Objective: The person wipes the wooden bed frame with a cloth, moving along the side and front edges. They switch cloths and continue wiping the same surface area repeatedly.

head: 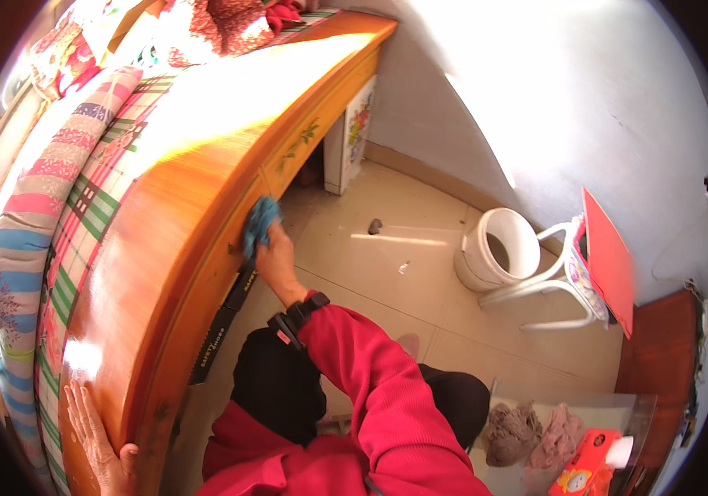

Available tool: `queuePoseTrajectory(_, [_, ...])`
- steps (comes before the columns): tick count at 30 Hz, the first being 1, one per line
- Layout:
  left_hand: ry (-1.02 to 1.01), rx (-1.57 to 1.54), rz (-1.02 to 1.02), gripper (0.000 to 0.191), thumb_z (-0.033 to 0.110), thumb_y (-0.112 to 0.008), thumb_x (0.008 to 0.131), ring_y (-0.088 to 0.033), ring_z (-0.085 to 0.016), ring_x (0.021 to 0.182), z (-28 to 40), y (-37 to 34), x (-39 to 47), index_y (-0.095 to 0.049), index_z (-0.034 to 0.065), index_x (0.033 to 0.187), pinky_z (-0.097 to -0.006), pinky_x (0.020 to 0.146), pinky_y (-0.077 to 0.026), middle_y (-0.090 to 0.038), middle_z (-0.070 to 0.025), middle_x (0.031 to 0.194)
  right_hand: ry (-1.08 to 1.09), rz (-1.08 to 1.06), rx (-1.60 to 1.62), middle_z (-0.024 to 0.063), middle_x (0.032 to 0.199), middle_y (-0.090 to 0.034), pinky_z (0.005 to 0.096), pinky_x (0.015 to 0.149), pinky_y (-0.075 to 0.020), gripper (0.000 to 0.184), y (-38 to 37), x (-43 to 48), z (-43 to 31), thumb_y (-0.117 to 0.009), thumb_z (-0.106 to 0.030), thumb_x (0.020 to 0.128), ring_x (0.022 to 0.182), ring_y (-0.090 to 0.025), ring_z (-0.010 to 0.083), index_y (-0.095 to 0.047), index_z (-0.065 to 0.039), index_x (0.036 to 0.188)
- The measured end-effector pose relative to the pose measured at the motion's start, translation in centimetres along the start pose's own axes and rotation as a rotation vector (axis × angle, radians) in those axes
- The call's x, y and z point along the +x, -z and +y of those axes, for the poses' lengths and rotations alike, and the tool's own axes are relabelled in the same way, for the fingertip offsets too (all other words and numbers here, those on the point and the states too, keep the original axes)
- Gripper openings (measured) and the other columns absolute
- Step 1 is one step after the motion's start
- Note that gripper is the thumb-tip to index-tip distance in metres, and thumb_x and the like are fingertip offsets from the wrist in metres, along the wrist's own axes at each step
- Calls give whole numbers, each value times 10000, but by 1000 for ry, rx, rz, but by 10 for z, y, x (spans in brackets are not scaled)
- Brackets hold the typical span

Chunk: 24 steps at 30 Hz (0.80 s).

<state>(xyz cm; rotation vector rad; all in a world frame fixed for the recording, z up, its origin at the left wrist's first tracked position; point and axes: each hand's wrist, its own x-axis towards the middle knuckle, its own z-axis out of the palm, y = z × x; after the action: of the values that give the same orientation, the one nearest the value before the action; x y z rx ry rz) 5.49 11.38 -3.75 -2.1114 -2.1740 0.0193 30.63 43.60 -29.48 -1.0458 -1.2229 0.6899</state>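
My right hand (277, 258) is closed around a blue cloth (260, 226), which lies against the painted front panel of a wooden bed frame (236, 211). A black strap device circles that wrist. My left hand (94, 441) rests with fingers spread on the glossy wooden top edge of the frame, at the lower left, holding nothing. Beside it runs a checked sheet (90, 208) under a rolled striped quilt (56, 167). Strong sunlight washes out part of the wood.
A white bucket (475, 260) stands by the wall, beside a white-framed chair (552, 288) with a red board (608, 260). Dark shoe boxes (214, 344) sit under the frame. At lower right, a glass table holds crumpled cloths (513, 434) and a red tissue pack (586, 462).
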Motion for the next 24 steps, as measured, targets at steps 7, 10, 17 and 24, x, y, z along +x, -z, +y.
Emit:
queuePoseTrajectory(7, [-64,4,95,1030,797,-318,927,-116,-359,1559,-24,-21,-4,-189,38,1610,-490,1245,-98,-169,-192,1675,-270,124,264,39,1105,-709,247,818,-523,550,131,-49,-44,-566,75,894,919,-650,123,-564,-47,1429])
queuePoseTrajectory(10, [-121,15,151,1025,791,-327,928,-112,-348,1561,-35,-31,-1,-182,42,1612,-477,1248,-93,-165,-181,1679,-460,185,534,7,1026,-722,243,722,-546,397,180,-57,-58,-672,-42,952,825,-653,71,-634,-46,1348])
queuePoseTrajectory(17, [-159,139,285,910,705,-309,990,-138,-341,1558,-23,-26,-5,-218,40,1605,-479,1243,-114,-217,-172,1667,-429,359,644,21,1001,-705,251,734,-532,277,205,-83,-53,-583,37,949,820,-647,94,-665,15,1212])
queuePoseTrajectory(24, [-379,-751,25,622,408,-525,1015,-412,-404,1427,57,-2,4,-482,-41,1443,-454,1162,-341,-431,-254,1533,-458,425,737,41,1004,-699,283,765,-554,259,223,-79,-79,-684,-107,957,848,-667,127,-651,10,1186])
